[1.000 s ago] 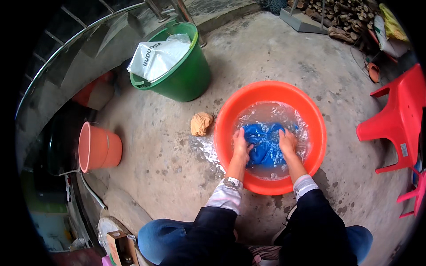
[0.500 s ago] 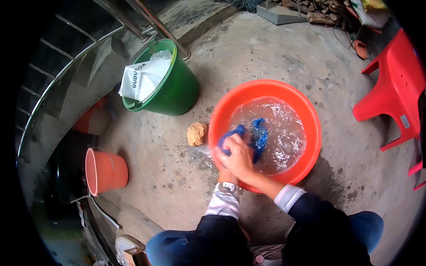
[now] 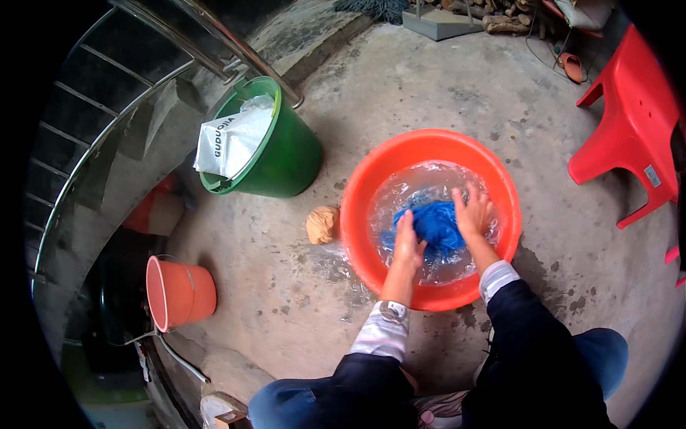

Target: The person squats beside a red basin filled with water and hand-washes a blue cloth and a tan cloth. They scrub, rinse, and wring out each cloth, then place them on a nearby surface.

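A blue cloth point(image 3: 439, 223) lies bunched and wet in the water of a round orange-red basin point(image 3: 357, 236). My left hand point(image 3: 407, 245) is at the cloth's left side, its fingers stretched out. At the cloth's right side, my right hand point(image 3: 472, 213) has its fingers spread. Both hands are over the water and close to the cloth, neither wrapped round it; whether they touch it I cannot tell. Beside the basin's left rim, a wrung tan cloth bundle point(image 3: 322, 225) sits on the concrete floor.
A green bucket point(image 3: 296, 157) holding a white plastic bag point(image 3: 239, 143) stands at the far left. Nearer is a small orange bucket point(image 3: 193, 292). A red plastic chair point(image 3: 632, 121) stands at the right. Firewood point(image 3: 509, 23) and a metal railing point(image 3: 128, 68) edge the back.
My hands were together, squeezing the blue cloth at the basin's left side. They have parted and moved right, and the cloth now lies loose in the middle of the water.
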Available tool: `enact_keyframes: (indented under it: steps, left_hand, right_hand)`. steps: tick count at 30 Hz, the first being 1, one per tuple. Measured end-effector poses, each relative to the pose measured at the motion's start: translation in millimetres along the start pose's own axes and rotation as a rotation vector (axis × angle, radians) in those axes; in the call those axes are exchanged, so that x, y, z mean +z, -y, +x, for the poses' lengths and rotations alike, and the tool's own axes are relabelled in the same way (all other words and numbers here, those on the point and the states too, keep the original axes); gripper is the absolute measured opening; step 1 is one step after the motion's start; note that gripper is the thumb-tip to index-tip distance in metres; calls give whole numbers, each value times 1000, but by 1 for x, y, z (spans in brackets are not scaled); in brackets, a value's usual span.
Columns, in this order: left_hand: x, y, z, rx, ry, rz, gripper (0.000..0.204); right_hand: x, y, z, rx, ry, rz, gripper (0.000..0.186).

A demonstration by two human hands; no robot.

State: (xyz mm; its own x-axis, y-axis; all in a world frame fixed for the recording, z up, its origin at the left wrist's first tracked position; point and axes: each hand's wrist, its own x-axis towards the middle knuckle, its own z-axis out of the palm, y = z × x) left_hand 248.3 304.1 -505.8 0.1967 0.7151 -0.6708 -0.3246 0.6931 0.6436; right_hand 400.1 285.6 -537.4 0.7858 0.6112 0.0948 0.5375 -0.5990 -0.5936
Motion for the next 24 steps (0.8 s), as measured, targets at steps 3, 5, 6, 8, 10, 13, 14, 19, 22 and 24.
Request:
enact_keyframes:
  steps: [3, 5, 6, 8, 10, 13, 14, 19, 22, 24]
  left_hand:
    - [-22, 20, 18, -82, -50, -16, 74]
    - [-28, 12, 10, -138, 92, -206, 72]
    - [-33, 6, 7, -167, 159, -304, 71]
    - [-57, -2, 11, -255, 279, -373, 67]
    - [-77, -4, 10, -219, 407, -407, 63]
    - [-82, -7, -2, -150, 516, -428, 57]
    - [-79, -7, -3, -135, 534, -424, 55]
    - [-38, -2, 10, -102, 436, -322, 46]
    - [14, -12, -21, -123, 145, 52, 39]
    - [26, -25, -30, -87, 156, 184, 47]
  right_hand:
    - [27, -6, -17, -20, 347, 6, 63]
    - [21, 23, -35, -52, 463, 227, 50]
    - [22, 42, -55, -153, 342, 318, 41]
    - [-22, 107, -92, -214, 324, 469, 34]
    - [-58, 134, -113, -368, 432, 625, 30]
    - [-74, 141, -125, -506, 393, 654, 26]
    - [-71, 139, -121, -532, 312, 620, 25]
    - [-36, 126, -74, -448, 47, 467, 22]
    - [-36, 82, -22, -85, 170, 306, 37]
    - [-28, 50, -1, -23, 216, 247, 41]
